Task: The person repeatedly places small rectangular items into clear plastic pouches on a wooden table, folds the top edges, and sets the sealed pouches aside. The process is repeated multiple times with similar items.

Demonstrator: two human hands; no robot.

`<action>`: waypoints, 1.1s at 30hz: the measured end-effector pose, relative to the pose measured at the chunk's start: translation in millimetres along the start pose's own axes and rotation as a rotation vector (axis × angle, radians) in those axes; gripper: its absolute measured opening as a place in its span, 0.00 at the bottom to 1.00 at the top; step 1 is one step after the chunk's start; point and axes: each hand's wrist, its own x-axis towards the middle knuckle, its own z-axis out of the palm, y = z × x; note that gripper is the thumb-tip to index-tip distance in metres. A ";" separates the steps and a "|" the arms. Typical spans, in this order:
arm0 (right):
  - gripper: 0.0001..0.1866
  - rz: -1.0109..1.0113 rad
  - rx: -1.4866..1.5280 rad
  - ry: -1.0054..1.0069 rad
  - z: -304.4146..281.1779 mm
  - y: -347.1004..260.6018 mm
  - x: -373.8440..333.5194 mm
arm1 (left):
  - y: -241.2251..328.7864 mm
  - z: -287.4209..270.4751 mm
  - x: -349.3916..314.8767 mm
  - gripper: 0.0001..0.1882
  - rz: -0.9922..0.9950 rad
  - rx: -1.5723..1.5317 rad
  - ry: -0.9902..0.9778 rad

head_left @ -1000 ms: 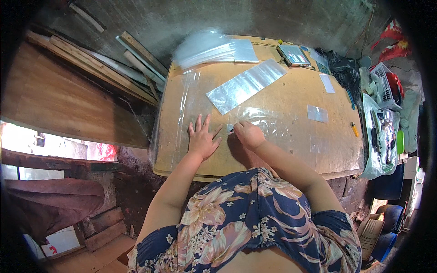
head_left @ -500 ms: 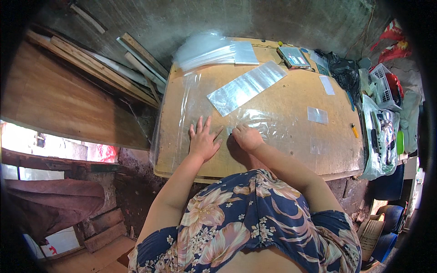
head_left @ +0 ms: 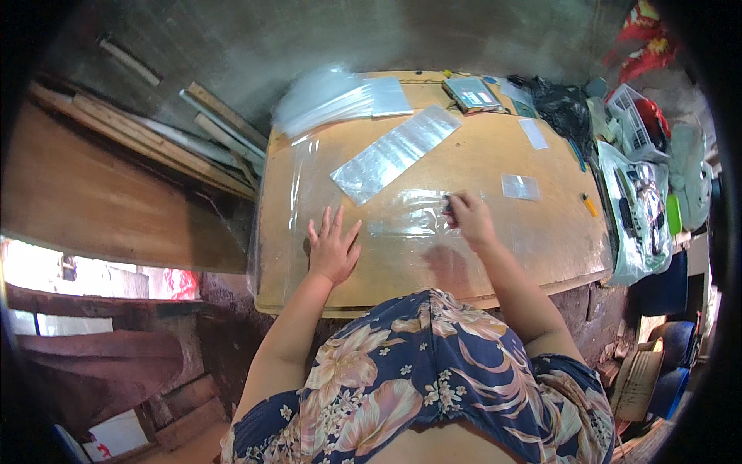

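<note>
My left hand [head_left: 332, 254] lies flat on the table's clear plastic covering, fingers spread, beside the left end of a shiny clear plastic piece [head_left: 417, 218]. Over the right end of that piece, my right hand [head_left: 471, 219] is closed, its fingertips pinched together. Something small and dark shows at those fingertips, too little of it to name. Beyond both hands a long clear plastic strip [head_left: 396, 155] lies slantwise. A small clear plastic rectangle [head_left: 520, 186] rests to the right of my right hand.
A stack of clear plastic sheets [head_left: 325, 102] fills the far left of the wooden table [head_left: 533, 247]. A flat box [head_left: 473, 94], a white card [head_left: 532, 133] and a black plastic bag [head_left: 564, 108] are farther back. A yellow-handled tool [head_left: 590, 205] lies near the right edge.
My right hand has moved right and slightly away from me along the clear plastic, away from my left hand. My left hand stays spread on the table. The whole view has shifted slightly.
</note>
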 end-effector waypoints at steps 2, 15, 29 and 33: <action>0.08 0.026 0.068 0.108 -47.3 -8.5 -10.3 | 7.8 -4.4 -3.4 0.25 0.081 -0.011 0.033; 0.09 -0.009 -0.127 1.094 -364.6 37.9 -130.6 | 63.9 -1.4 -4.4 0.32 0.184 -0.066 -0.034; 0.03 0.018 -0.999 1.304 -476.0 142.8 -80.6 | 167.6 31.2 4.5 0.19 0.142 -0.308 -0.063; 0.04 0.039 -1.109 1.193 -483.2 164.2 -72.5 | 174.3 41.8 5.6 0.09 0.121 -0.356 0.111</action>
